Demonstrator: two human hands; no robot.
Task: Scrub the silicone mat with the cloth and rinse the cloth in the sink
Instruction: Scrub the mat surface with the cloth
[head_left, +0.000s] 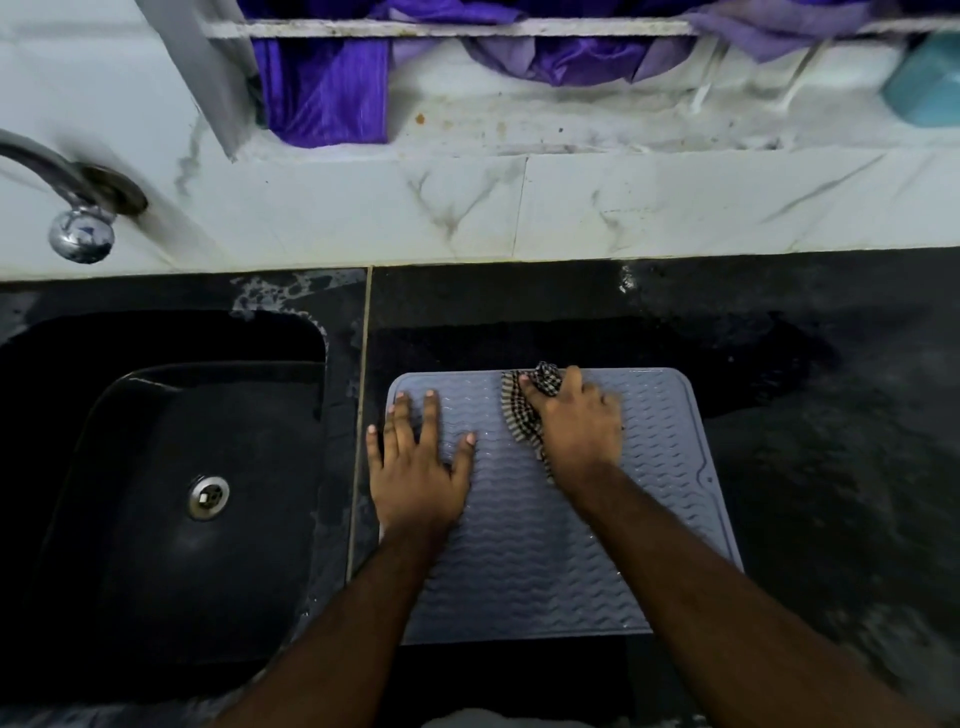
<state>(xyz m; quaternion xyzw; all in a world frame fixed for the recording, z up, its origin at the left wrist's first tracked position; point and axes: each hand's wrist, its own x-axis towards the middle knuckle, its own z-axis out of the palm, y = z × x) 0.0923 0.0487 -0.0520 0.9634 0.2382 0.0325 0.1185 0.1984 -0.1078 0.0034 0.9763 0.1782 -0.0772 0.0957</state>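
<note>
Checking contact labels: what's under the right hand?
The checked cloth, bunched and pressed onto the silicone mat near its far edge. Its ends stick out past the right hand. The part of the cloth and mat beneath the palm is hidden.

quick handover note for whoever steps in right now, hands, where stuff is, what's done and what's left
Left hand: open, flat on the near-left part of the silicone mat, steadying it.
Right hand: closed on the checked cloth, pressing it on the mat's far edge.
The mat lies on the dark counter, right of the sink.
Done: scrubbing is under way.
Left: finish scrubbing, then rinse the cloth in the sink; no water shows at the tap.
</note>
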